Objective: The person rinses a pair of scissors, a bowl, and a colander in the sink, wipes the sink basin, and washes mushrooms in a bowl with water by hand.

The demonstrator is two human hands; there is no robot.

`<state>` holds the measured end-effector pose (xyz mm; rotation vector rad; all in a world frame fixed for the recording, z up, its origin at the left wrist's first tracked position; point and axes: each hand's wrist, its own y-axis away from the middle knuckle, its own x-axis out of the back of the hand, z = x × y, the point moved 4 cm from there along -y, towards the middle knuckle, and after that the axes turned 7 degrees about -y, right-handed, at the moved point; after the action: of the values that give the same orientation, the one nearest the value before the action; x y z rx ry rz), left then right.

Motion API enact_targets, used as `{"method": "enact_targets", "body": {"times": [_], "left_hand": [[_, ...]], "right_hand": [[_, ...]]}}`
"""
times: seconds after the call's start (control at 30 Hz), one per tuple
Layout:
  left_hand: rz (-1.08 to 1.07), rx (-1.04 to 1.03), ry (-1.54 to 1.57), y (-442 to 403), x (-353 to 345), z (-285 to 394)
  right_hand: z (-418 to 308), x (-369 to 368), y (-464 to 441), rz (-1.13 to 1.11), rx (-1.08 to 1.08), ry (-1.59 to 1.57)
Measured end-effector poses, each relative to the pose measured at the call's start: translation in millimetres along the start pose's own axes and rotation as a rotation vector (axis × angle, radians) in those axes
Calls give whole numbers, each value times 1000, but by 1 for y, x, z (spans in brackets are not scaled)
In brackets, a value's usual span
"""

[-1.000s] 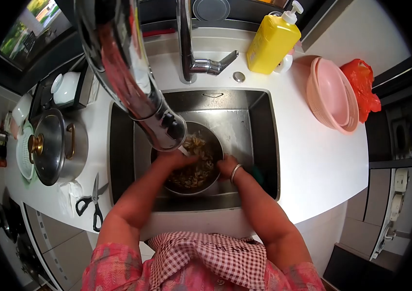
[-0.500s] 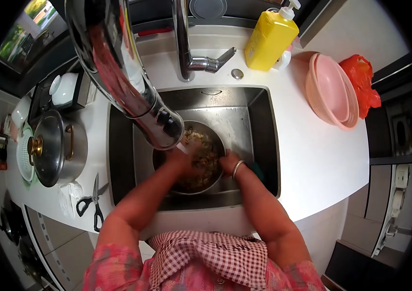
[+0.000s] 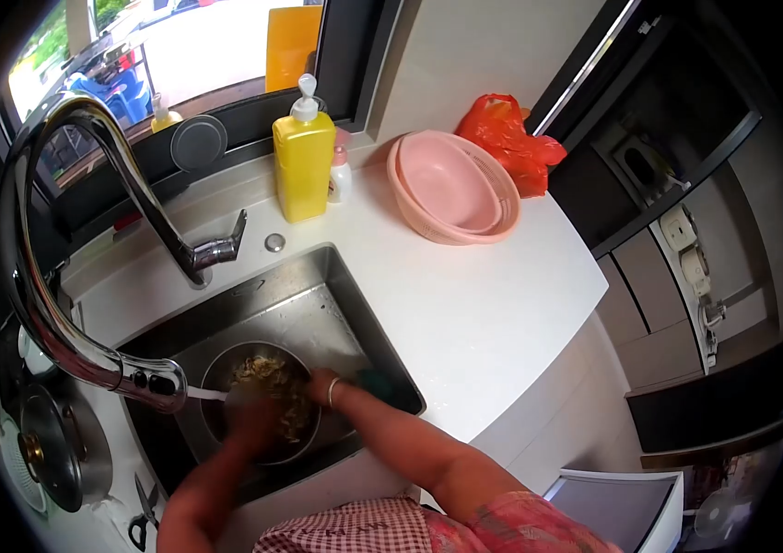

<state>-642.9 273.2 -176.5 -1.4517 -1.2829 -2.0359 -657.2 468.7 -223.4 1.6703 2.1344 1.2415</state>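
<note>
A round metal bowl [image 3: 210, 426] sits in the steel sink [image 3: 332, 318] with water and small pale brown pieces of food [image 3: 262, 370] in it. Water runs from the chrome faucet [image 3: 161, 382] toward the bowl. My left hand [image 3: 253, 415] is inside the bowl among the pieces, smeared by motion, so its fingers cannot be made out. At the bowl's right rim is my right hand [image 3: 322, 385], its fingers closed on the edge, with a bangle at the wrist.
Right of the sink, pink baskets [image 3: 451, 184] stand beside a red plastic bag [image 3: 511, 143]. A yellow pump bottle [image 3: 304, 166] is behind the sink. On the left are a lidded pot [image 3: 55, 447] and scissors [image 3: 143, 516]. Something green [image 3: 373, 387] lies in the sink.
The view has turned to the right, so the sink now appears lower left and more of the window shows. My left hand has moved within the bowl; my right hand stays at its rim.
</note>
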Motion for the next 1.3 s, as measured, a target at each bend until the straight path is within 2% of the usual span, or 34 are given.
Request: {"method": "enact_targets", "body": {"times": [0.07,0.1,0.17,0.23,0.3,0.33,0.4,0.47,0.53,0.6,0.63,0.67,0.73,0.77,0.83,0.87,0.9,1.0,1.1,1.17,1.23,1.3], "left_hand": [[108,89,-34,-31,-47,-39],[274,92,-87,-40,-79,-55],[407,69,103,-74,-118,-82],[378,169,411,-62,-54,-60],[387,196,456,-31,17,-31],[388,206,421,-20,30,-24],[382,335,140,-18,-17,-30],[342,240,179,-16,-29,-22],[259,-49,531,0,-11,-5],[89,65,890,-7,-67,-19],[57,93,710,-5,-45,-13],[237,-68,949,-12,-44,-10],[-92,363,851,-5,4,-10],[32,438,729,-4,12,-16],[207,479,533,-8,19,-23],[257,452,465,-10,21,-23],[307,423,396,-12,19,-21],[180,86,255,-24,-13,3],[-188,-4,497,-19,-10,2],[-142,148,605,-25,-51,-16],[-10,226,636,-16,-57,-32],[217,232,598,10,-13,-40]], "right_hand": [[2,-5,-4,30,42,41],[12,-13,-15,54,75,73],[23,-21,-30,82,127,151],[26,-28,-38,85,180,242],[18,-22,-27,27,142,193],[11,-17,-19,0,124,172],[-1,-10,-5,26,106,145],[0,-2,-4,35,85,132],[16,-2,-21,-3,70,125],[29,-16,-35,-72,87,137],[24,-10,-28,-68,94,116],[16,-6,-18,-63,72,61],[0,1,3,-54,-12,-83],[-5,4,10,-52,-45,-129],[-1,6,2,30,84,47],[-3,7,0,79,149,129],[-26,13,27,13,98,-39],[-24,12,27,3,-8,-104],[-6,8,4,29,95,30],[-11,11,7,15,129,100],[-17,12,16,9,143,146],[-21,12,18,8,147,183]]}}
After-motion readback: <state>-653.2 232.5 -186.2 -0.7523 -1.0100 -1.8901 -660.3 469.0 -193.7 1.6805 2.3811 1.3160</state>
